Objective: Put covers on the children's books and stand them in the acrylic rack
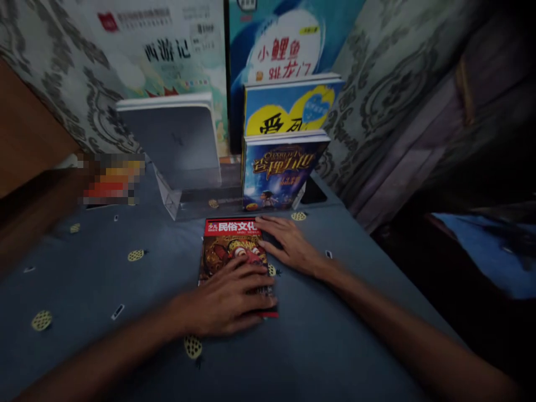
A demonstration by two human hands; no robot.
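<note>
A small red-and-brown book (211, 251) with a mask-like picture on its cover lies face up on the blue cloth. My left hand (232, 293) rests flat across its lower half, fingers stretched out and slightly apart, hiding part of the cover. At the upper right corner, my right hand (288, 243) lies on the cloth with its fingers extended and the fingertips touching the book's edge. Just beyond stands a dark blue book (280, 173), upright in a clear stand (171, 202), with a blue-and-yellow book (288, 106) behind it. Neither hand grips anything.
A grey-covered book (180, 139) stands at the stand's left. Two large picture books (167, 67) lean on the patterned wall behind. Another person's arm (42, 206) reaches in at left, near a pixelated orange item (111, 178). The table edge (389, 268) slants along the right.
</note>
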